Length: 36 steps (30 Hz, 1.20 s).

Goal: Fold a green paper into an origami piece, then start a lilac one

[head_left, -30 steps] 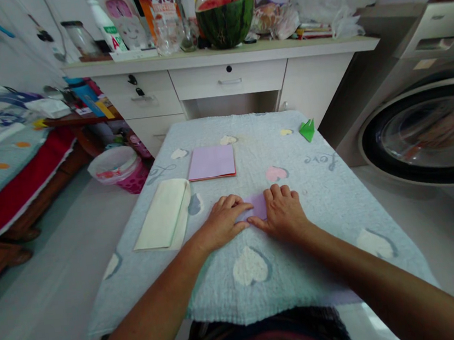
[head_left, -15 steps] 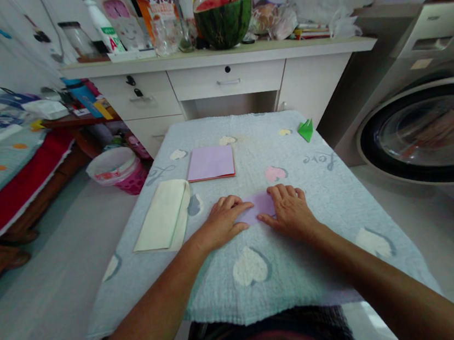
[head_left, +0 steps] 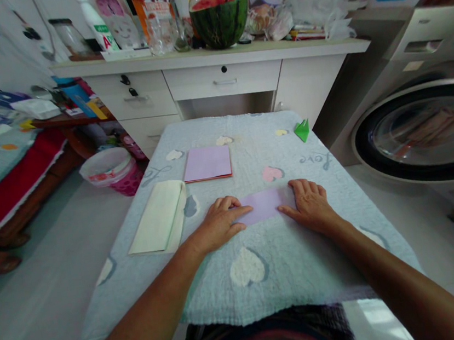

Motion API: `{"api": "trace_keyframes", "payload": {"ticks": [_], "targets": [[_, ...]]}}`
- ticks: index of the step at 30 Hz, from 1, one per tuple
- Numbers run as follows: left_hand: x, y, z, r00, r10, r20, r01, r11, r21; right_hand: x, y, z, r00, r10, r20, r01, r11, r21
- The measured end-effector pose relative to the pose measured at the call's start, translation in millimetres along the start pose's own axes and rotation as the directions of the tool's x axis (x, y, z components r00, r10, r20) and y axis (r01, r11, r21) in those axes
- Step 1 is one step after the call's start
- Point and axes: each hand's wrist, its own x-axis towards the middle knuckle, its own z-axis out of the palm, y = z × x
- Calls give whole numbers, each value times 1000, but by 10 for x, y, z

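Head: purple strip (head_left: pixel 261 206) well inside tablecloth (head_left: pixel 292 267) edges

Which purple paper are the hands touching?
The narrow strip under the left hand and right hand; the squarish purple stack lies farther back, untouched.

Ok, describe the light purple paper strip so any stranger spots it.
Find the pale blue, heart-patterned tablecloth. Near its middle, a light purple paper strip lies between the left hand and right hand. Unlike the square, purple-topped paper stack farther back, it is oblong and both hands touch it.
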Motion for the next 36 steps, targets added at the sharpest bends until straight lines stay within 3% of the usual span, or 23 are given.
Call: {"api": "trace_keyframes", "payload": {"ticks": [7, 11, 14, 19, 24, 31, 36], "targets": [[-13, 75, -27, 1000, -9, -11, 9, 999, 32, -17, 103, -86, 997, -45, -60, 48, 998, 51], [-25, 89, 4, 999, 26, -35, -23, 996, 90, 17, -201, -204, 965, -222, -139, 251, 935, 250], [-38, 71, 55, 996, 72, -56, -62, 985, 160, 34, -472, -162, 931, -360, -60, 355, 855, 379], [-110, 150, 60, 991, 119, -64, -87, 923, 376, 10, -653, 11, 962, -270, -38, 267, 906, 329], [-320, 298, 3, 986, 165, -7, -137, 842, 521, -30, -679, 16, 964, -257, -63, 264, 934, 240], [-573, 284, 41, 985, 168, -29, -126, 832, 540, -42, -722, -13, 971, -235, -49, 240, 950, 202], [-617, 221, 127, 982, 174, -71, -109, 835, 540, -65, -578, -32, 983, -181, -32, 184, 969, 164]]}}
